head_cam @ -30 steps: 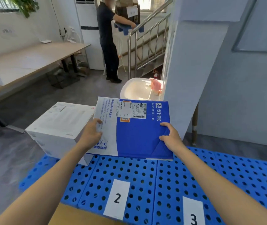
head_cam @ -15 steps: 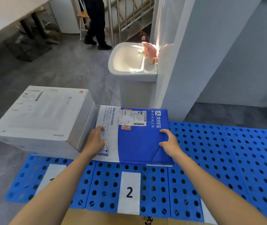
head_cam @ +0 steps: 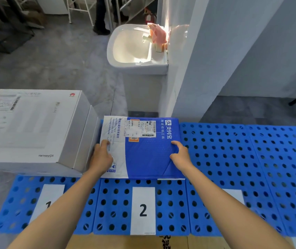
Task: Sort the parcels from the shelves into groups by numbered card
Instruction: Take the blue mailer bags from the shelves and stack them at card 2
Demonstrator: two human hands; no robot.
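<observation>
Left hand (head_cam: 101,156) and right hand (head_cam: 179,154) pinch opposite edges of the blue parcel (head_cam: 147,155), at the far side of card 2 (head_cam: 143,210); lay it flat, clear of the white box (head_cam: 32,126), then release

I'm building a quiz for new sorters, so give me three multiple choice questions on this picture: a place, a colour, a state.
1. Where does the mailer lie? A. just beyond card 2 B. on a chair C. on bare floor
2. What colour is the perforated pallet? A. green B. blue C. red
3. How is the mailer held? A. by one hand B. by no hand C. by both hands
Answers: 1 A, its near edge ends just past that card. 2 B, blue throughout. 3 C, the left hand and right hand each grip a side.
</observation>
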